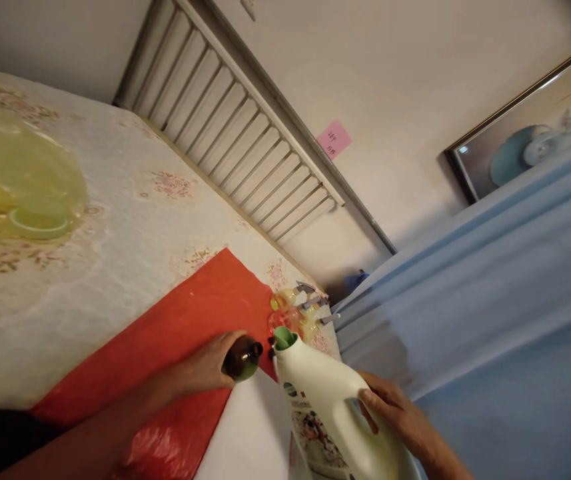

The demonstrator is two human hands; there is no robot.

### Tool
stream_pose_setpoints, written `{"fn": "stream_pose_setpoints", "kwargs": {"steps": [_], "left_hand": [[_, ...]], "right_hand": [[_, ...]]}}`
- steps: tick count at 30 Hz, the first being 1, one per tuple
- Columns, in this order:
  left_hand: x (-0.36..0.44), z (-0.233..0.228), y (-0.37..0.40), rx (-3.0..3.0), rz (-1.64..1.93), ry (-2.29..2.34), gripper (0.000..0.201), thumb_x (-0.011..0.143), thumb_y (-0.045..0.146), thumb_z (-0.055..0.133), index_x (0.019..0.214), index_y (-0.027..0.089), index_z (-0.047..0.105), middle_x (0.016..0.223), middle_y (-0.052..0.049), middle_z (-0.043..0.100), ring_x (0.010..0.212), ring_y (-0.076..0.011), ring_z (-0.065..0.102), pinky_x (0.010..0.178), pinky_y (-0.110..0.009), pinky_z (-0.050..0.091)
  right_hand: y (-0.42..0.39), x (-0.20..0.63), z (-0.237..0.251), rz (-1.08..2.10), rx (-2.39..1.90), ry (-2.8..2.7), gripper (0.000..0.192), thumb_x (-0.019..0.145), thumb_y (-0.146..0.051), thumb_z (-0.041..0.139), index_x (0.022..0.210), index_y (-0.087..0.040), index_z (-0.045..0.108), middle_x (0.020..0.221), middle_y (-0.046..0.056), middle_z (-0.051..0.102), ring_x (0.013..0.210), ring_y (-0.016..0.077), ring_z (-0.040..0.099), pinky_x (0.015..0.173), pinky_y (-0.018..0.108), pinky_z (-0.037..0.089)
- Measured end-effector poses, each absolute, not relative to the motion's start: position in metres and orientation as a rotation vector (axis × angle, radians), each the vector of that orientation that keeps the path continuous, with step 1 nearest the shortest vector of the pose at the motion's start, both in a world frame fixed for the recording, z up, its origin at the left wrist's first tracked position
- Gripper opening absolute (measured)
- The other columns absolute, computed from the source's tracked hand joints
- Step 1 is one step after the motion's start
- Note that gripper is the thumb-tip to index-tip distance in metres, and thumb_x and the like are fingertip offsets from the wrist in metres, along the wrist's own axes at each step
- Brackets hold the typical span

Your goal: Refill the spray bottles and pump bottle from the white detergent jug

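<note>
The right hand [395, 413] sits at the lower edge of the view, fingers wrapped around the handle of a large white jug [330, 407]. The jug is tilted, its base toward the person and its green spout [284, 337] pointing up and away. A printed label covers the lower face of the jug.

The left hand [205, 367] lies just left of the jug, closed around a small dark brown bottle [242, 358]. The bottle lies roughly on its side in the grip, its neck directed toward the green spout. Bottle mouth and spout are just beside each other; whether they touch cannot be told from this angle.

Both hands work above a red plastic sheet [165, 340] spread across the near part of a table [130, 220] covered by a pale floral cloth. A white sheet [250, 433] lies beside the red one, under the jug.

Just beyond the spout, a cluster of small translucent yellow and pink plastic items [295, 310] rests at the table edge; they are blurred and possibly spray nozzles.

Farther left, a translucent yellow basin [20, 180] stands on the cloth. Blue fabric [465, 320] fills the right side. A white radiator [240, 140], a pink note [334, 139] and a framed picture [525, 133] occupy the far wall
</note>
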State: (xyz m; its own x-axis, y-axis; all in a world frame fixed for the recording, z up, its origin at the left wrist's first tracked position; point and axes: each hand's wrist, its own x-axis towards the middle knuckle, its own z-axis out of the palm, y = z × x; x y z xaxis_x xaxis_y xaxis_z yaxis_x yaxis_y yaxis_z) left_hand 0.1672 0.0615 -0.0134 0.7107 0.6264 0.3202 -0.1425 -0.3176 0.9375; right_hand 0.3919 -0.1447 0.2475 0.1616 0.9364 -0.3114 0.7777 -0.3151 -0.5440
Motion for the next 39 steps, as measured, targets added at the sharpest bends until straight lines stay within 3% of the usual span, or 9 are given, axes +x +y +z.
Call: {"fn": "stream_pose_setpoints", "kwargs": {"steps": [4,12,39], "left_hand": [[0.166,-0.010,0.062,1.718,0.834,0.415,0.072,0.064,0.027,0.078,0.131,0.025,0.051,0.129,-0.009,0.062,0.120,-0.0359,0.056,0.100,-0.042,0.045],[0.162,-0.010,0.064,1.625,0.749,0.379,0.076,0.057,0.013,0.071,0.130,0.026,0.051,0.126,-0.005,0.064,0.117,-0.0337,0.058,0.093,-0.039,0.048],[0.158,0.003,0.063,1.613,0.747,0.371,0.065,0.060,0.016,0.072,0.121,0.028,0.057,0.117,-0.004,0.066,0.108,-0.0316,0.061,0.086,-0.037,0.050]], "right_hand": [[-0.146,0.393,0.249,0.921,-2.207,-1.643,0.052,0.092,-0.063,0.049,0.108,-0.016,0.066,0.066,-0.004,0.047,0.052,0.0117,0.043,0.052,0.024,0.035],[-0.140,0.388,0.256,0.983,-2.219,-1.663,0.050,0.091,-0.063,0.051,0.100,-0.016,0.067,0.068,-0.003,0.046,0.054,0.0114,0.045,0.051,0.022,0.037],[-0.112,0.380,0.266,0.945,-2.344,-1.798,0.047,0.093,-0.060,0.051,0.100,-0.016,0.068,0.067,-0.002,0.049,0.056,0.0127,0.048,0.049,0.022,0.041]]}}
